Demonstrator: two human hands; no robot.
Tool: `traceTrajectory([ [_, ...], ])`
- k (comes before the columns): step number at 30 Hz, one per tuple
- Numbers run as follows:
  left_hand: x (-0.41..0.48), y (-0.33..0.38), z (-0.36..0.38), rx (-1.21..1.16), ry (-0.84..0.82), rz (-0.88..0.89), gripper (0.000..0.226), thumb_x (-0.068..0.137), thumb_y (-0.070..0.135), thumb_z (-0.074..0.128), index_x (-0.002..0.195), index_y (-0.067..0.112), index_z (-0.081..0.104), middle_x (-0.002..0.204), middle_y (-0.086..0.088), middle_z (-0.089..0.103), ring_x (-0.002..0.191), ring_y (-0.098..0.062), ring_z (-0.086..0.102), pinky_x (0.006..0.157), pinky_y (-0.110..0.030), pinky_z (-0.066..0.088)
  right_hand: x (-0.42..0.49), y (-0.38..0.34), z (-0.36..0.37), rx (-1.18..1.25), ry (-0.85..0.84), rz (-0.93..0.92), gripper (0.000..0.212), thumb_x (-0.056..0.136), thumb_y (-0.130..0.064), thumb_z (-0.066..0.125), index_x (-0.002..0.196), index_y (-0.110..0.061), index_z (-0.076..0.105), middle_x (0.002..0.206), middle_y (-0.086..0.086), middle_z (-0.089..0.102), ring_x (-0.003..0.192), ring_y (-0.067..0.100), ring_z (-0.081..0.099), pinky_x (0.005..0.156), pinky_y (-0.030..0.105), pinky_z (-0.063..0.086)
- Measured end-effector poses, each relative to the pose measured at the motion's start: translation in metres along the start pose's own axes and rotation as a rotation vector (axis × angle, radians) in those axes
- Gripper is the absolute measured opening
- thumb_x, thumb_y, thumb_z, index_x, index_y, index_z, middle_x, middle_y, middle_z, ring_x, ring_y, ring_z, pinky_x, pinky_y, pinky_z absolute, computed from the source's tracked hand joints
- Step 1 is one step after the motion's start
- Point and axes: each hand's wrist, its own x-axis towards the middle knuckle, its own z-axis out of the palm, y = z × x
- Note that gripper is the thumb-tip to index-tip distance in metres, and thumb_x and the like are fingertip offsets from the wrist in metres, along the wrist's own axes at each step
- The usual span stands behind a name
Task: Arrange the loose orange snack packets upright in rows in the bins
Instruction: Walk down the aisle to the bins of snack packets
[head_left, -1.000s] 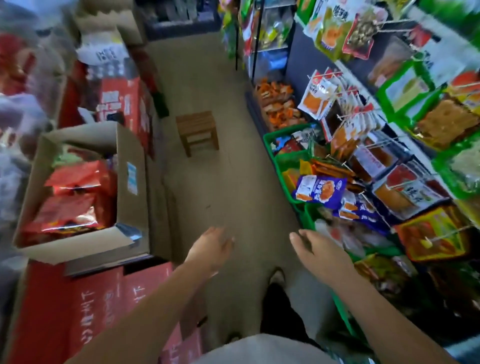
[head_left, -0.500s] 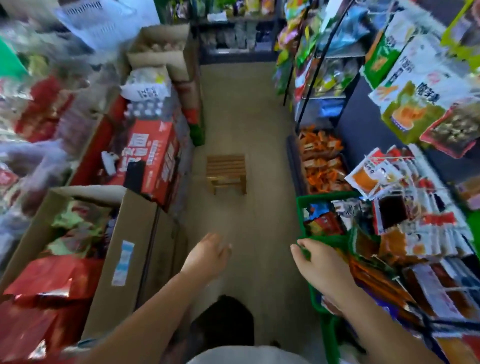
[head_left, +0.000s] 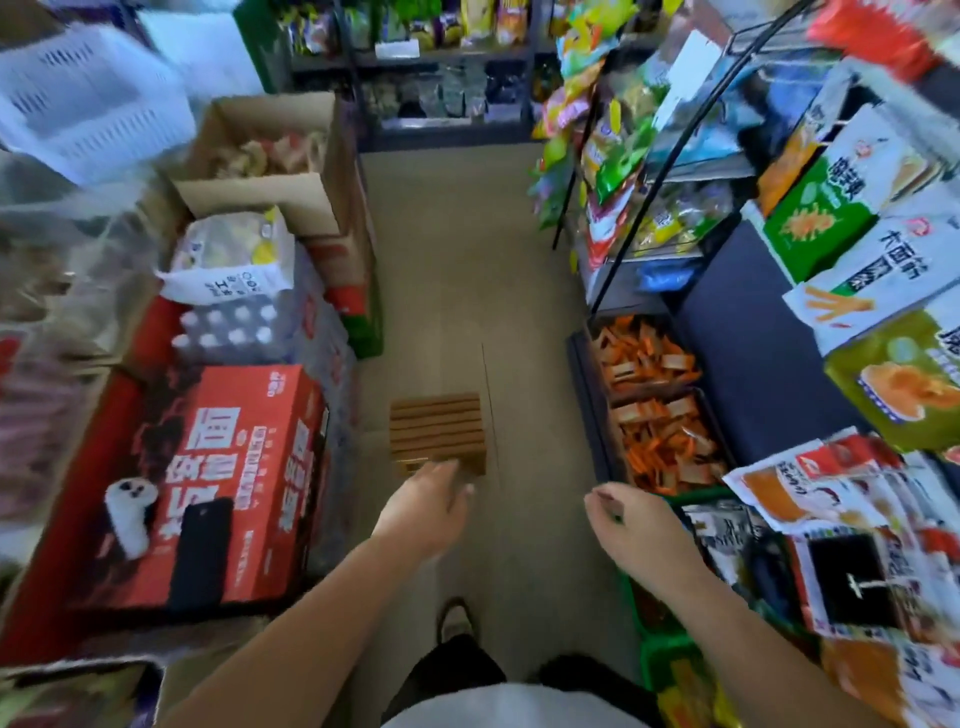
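Two dark bins stand on the floor along the right shelf, one behind the other. The far bin (head_left: 579, 358) holds orange snack packets (head_left: 641, 353), partly upright. In the near bin (head_left: 719, 415) a looser, jumbled heap of orange packets (head_left: 660, 441) lies. My left hand (head_left: 423, 506) hangs over the aisle floor just in front of a small wooden stool, fingers loosely curled and holding nothing. My right hand (head_left: 631, 527) hovers a little short of the near bin, beside a green basket, fingers loosely bent and empty.
A wooden stool (head_left: 438, 434) stands mid-aisle. Red cartons (head_left: 223, 467), a water-bottle pack (head_left: 234, 325) and open cardboard boxes (head_left: 270, 150) line the left. Hanging snack bags (head_left: 852, 499) and green baskets (head_left: 670, 660) crowd the right. A shelf (head_left: 441, 67) closes the aisle's far end.
The view has moved forward up the aisle. The stool and the orange-packet bins are now much closer to both hands. Both hands stay empty.
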Motion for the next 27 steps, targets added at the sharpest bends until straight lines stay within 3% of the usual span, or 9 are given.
traceTrajectory([
  [5,0.109,0.05,-0.032,0.017,-0.087,0.02,0.053,0.105,0.042,0.054,0.15,0.014,0.05,0.147,-0.008,0.058,0.135,-0.028,0.056,0.111,-0.043,0.047,0.074,-0.004,-0.046,0.057,0.042,0.059,0.047,0.1,-0.053,0.054,0.131,-0.02,0.069,0.123,-0.007,0.073,0.116,0.013,0.068,0.097,0.039,0.057],
  [9,0.19,0.099,-0.039,0.071,-0.182,0.026,0.05,0.104,0.046,0.05,0.142,0.014,0.055,0.138,-0.009,0.063,0.125,-0.032,0.062,0.104,-0.045,0.052,0.14,0.01,-0.084,0.052,0.115,0.099,0.029,0.1,-0.046,0.055,0.086,-0.024,0.068,0.085,-0.005,0.072,0.086,0.018,0.069,0.076,0.037,0.055],
  [13,0.268,0.139,-0.041,0.148,-0.186,0.013,0.049,0.103,0.051,0.047,0.134,0.016,0.06,0.129,-0.008,0.067,0.118,-0.031,0.064,0.101,-0.041,0.053,0.21,0.024,-0.121,0.052,0.122,0.133,0.024,0.102,-0.039,0.057,0.092,-0.022,0.071,0.09,-0.009,0.074,0.092,0.015,0.071,0.079,0.035,0.054],
  [18,0.336,0.196,-0.055,0.155,-0.198,0.059,0.056,0.108,0.044,0.046,0.157,0.018,0.043,0.141,-0.01,0.062,0.127,-0.027,0.06,0.103,-0.03,0.047,0.287,0.024,-0.166,0.121,0.092,0.144,0.031,0.104,-0.039,0.055,0.107,-0.014,0.074,0.102,0.001,0.078,0.1,0.019,0.071,0.086,0.034,0.054],
  [22,0.398,0.232,-0.068,0.232,-0.203,0.117,0.059,0.108,0.046,0.045,0.161,0.021,0.036,0.15,-0.01,0.057,0.135,-0.027,0.056,0.109,-0.031,0.044,0.334,0.019,-0.194,0.206,0.088,0.187,0.038,0.104,-0.043,0.052,0.102,-0.011,0.071,0.098,0.006,0.076,0.097,0.02,0.071,0.091,0.047,0.057],
  [27,0.489,0.273,-0.071,0.371,-0.284,0.219,0.056,0.108,0.042,0.046,0.159,0.021,0.038,0.132,-0.016,0.068,0.125,-0.031,0.061,0.101,-0.032,0.046,0.378,0.032,-0.212,0.274,0.159,0.311,0.031,0.105,-0.039,0.051,0.095,-0.018,0.072,0.09,0.0,0.075,0.087,0.015,0.069,0.087,0.044,0.057],
])
